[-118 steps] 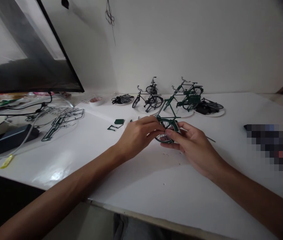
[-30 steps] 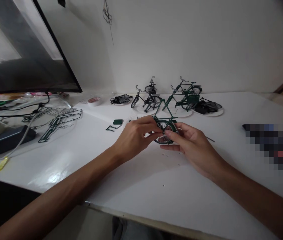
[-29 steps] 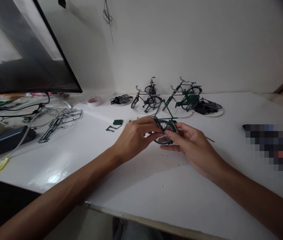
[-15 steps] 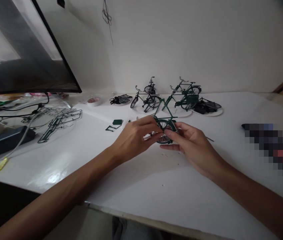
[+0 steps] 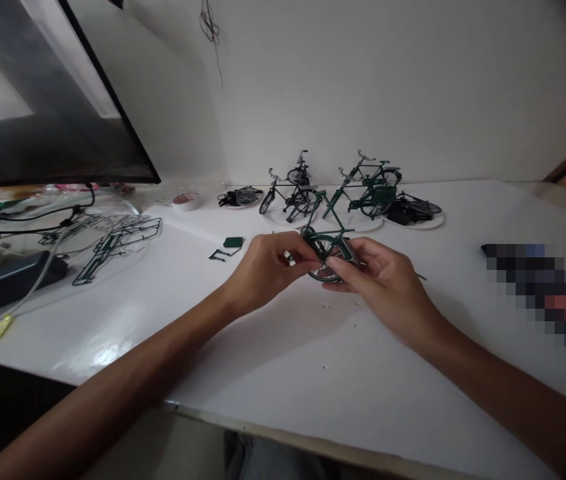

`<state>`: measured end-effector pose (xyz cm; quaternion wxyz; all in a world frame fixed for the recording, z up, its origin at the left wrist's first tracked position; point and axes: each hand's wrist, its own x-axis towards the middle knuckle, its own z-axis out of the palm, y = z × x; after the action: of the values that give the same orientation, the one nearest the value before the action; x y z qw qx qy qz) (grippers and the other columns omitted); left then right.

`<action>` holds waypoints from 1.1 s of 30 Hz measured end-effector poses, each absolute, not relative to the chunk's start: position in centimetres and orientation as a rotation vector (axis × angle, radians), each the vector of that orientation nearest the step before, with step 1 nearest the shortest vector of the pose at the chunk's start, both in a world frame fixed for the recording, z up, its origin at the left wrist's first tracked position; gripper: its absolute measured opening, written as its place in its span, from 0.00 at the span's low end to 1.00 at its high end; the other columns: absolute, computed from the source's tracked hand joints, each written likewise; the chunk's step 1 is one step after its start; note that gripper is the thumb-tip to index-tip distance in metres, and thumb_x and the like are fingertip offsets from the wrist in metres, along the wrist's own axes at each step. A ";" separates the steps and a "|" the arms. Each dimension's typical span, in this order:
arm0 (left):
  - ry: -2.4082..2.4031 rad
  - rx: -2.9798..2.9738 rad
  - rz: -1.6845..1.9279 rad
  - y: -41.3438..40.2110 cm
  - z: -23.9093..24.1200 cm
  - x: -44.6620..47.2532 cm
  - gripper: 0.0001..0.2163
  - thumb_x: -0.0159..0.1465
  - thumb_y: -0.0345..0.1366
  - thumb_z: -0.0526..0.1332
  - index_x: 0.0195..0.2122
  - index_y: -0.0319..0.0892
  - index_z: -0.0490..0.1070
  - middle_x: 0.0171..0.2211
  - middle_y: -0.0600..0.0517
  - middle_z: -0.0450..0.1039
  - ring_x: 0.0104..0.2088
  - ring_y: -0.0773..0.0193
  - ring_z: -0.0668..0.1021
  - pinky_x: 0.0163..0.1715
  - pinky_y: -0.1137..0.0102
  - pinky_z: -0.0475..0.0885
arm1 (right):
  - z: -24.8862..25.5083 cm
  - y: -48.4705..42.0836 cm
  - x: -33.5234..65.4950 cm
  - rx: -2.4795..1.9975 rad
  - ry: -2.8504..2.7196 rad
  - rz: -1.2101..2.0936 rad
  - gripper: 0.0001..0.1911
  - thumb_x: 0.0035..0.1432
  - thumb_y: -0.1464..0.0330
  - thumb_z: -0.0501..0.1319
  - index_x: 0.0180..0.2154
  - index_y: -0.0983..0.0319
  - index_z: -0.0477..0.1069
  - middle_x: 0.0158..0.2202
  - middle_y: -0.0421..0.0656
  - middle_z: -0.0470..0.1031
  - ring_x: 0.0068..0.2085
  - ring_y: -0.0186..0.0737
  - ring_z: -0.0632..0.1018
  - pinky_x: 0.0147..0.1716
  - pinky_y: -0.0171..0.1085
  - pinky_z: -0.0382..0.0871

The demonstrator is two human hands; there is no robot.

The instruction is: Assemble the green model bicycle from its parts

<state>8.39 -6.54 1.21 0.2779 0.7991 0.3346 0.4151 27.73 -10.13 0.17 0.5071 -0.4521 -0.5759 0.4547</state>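
Note:
Between my hands, raised above the table, is a green model bicycle point(image 5: 331, 233), a bare frame with one spoked wheel at its lower end. My right hand point(image 5: 380, 270) grips it from the right, thumb on the wheel near the hub and fingers behind. From the left, the thumb and forefinger of my left hand point(image 5: 273, 267) pinch close to the hub. Whether a small part sits in that pinch is hidden. A flat green piece point(image 5: 233, 242) and a thin bent green part point(image 5: 217, 255) lie left of my left hand.
Finished model bicycles, one a black bicycle point(image 5: 290, 200), stand along the wall. A plate of black parts point(image 5: 413, 212) is at back right. Green sprue frames point(image 5: 113, 250), cables and a dark box point(image 5: 17, 283) lie left, under a monitor point(image 5: 53, 93). Tiny scraps dot the table.
My left fingers have drawn slightly back and closed into a tighter pinch beside the hub. The wheel shows more fully. My right hand keeps its hold, and the view has shifted a little.

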 end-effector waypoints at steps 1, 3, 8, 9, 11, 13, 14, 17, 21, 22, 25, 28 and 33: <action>0.902 2.129 1.107 -6.6 1.3 8.4 0.02 0.62 0.32 0.66 0.33 0.41 0.79 0.33 0.52 0.79 0.34 0.66 0.79 0.32 0.72 0.72 | 0.2 -10.1 27.7 -1.092 -1.393 1.090 0.10 0.59 0.60 0.67 0.37 0.59 0.73 0.37 0.40 0.76 0.40 0.42 0.81 0.43 0.44 0.82; 0.913 2.098 1.085 -6.7 1.4 8.5 0.02 0.62 0.33 0.66 0.33 0.41 0.78 0.34 0.52 0.80 0.35 0.66 0.79 0.33 0.72 0.73 | 0.1 -10.1 27.7 -1.087 -1.401 1.079 0.10 0.58 0.60 0.67 0.37 0.60 0.73 0.37 0.40 0.76 0.39 0.42 0.81 0.43 0.44 0.82; 0.910 1.997 1.077 -6.7 1.2 8.6 0.02 0.61 0.32 0.67 0.34 0.40 0.78 0.33 0.52 0.79 0.32 0.68 0.77 0.33 0.73 0.74 | -0.2 -10.0 27.7 -1.077 -1.423 1.059 0.09 0.59 0.61 0.67 0.37 0.59 0.73 0.36 0.39 0.75 0.40 0.40 0.80 0.43 0.42 0.82; 0.897 1.982 1.081 -6.7 1.1 8.6 0.01 0.61 0.31 0.67 0.33 0.40 0.78 0.32 0.53 0.79 0.31 0.68 0.76 0.32 0.73 0.73 | -0.2 -10.0 27.7 -1.080 -1.425 1.055 0.09 0.59 0.61 0.67 0.37 0.59 0.73 0.36 0.39 0.75 0.40 0.40 0.80 0.43 0.42 0.82; 0.881 1.971 1.082 -6.6 0.9 8.6 0.01 0.60 0.30 0.67 0.33 0.40 0.77 0.31 0.53 0.78 0.29 0.69 0.75 0.30 0.73 0.73 | -0.2 -10.0 27.7 -1.089 -1.426 1.049 0.09 0.59 0.61 0.67 0.37 0.59 0.73 0.36 0.39 0.75 0.39 0.40 0.80 0.42 0.42 0.82; 0.888 1.999 1.084 -6.5 0.8 8.6 0.01 0.60 0.30 0.67 0.33 0.40 0.78 0.31 0.53 0.78 0.28 0.70 0.75 0.29 0.73 0.73 | -0.1 -10.1 27.6 -1.100 -1.422 1.049 0.09 0.59 0.61 0.67 0.37 0.59 0.73 0.36 0.39 0.75 0.39 0.41 0.81 0.42 0.42 0.82; 0.900 2.029 1.089 -6.6 0.9 8.6 0.01 0.60 0.29 0.67 0.33 0.41 0.78 0.32 0.53 0.78 0.29 0.69 0.75 0.30 0.73 0.73 | -0.1 -10.1 27.6 -1.106 -1.418 1.052 0.09 0.59 0.61 0.67 0.37 0.59 0.73 0.36 0.39 0.76 0.40 0.42 0.81 0.42 0.42 0.82; 0.918 2.163 1.117 -6.8 1.1 8.6 0.02 0.61 0.28 0.66 0.34 0.41 0.79 0.34 0.53 0.79 0.32 0.69 0.78 0.32 0.74 0.73 | 0.0 -10.0 27.5 -1.114 -1.395 1.075 0.09 0.58 0.62 0.67 0.37 0.60 0.73 0.36 0.40 0.77 0.39 0.41 0.82 0.42 0.41 0.82; 0.898 2.296 1.100 -7.0 1.4 8.5 0.02 0.63 0.29 0.66 0.35 0.41 0.79 0.35 0.52 0.79 0.34 0.68 0.78 0.35 0.73 0.74 | 0.0 -9.9 27.5 -1.103 -1.356 1.134 0.09 0.58 0.62 0.68 0.37 0.60 0.74 0.37 0.40 0.77 0.39 0.41 0.82 0.43 0.40 0.82; 0.901 2.310 1.090 -7.1 1.5 8.5 0.03 0.63 0.29 0.65 0.36 0.41 0.78 0.36 0.52 0.79 0.34 0.68 0.78 0.35 0.73 0.74 | -0.1 -9.9 27.6 -1.102 -1.350 1.147 0.09 0.58 0.62 0.68 0.37 0.60 0.74 0.37 0.40 0.77 0.40 0.40 0.82 0.43 0.41 0.82; 0.909 2.329 1.077 -7.1 1.4 8.5 0.03 0.63 0.28 0.65 0.36 0.40 0.78 0.35 0.53 0.78 0.34 0.69 0.78 0.35 0.73 0.75 | -0.1 -9.9 27.6 -1.096 -1.345 1.168 0.09 0.59 0.62 0.67 0.37 0.60 0.74 0.38 0.39 0.77 0.39 0.38 0.81 0.45 0.41 0.81; 0.894 2.347 1.092 -7.0 1.3 8.5 0.03 0.64 0.28 0.65 0.37 0.40 0.78 0.36 0.53 0.78 0.34 0.69 0.78 0.35 0.73 0.75 | -0.1 -10.0 27.6 -1.076 -1.334 1.192 0.09 0.59 0.62 0.67 0.37 0.60 0.74 0.39 0.39 0.77 0.40 0.36 0.80 0.46 0.41 0.81; 0.836 2.379 1.137 -7.0 1.3 8.5 0.03 0.65 0.29 0.64 0.37 0.40 0.77 0.36 0.52 0.77 0.34 0.69 0.78 0.35 0.74 0.75 | -0.2 -9.9 27.6 -1.062 -1.281 1.267 0.10 0.59 0.61 0.67 0.39 0.60 0.74 0.40 0.39 0.77 0.40 0.37 0.80 0.46 0.44 0.81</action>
<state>8.55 -6.97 1.31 0.1864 0.8450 0.2969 0.4039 27.61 -9.93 -0.21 0.5014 -0.4394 -0.5299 0.5242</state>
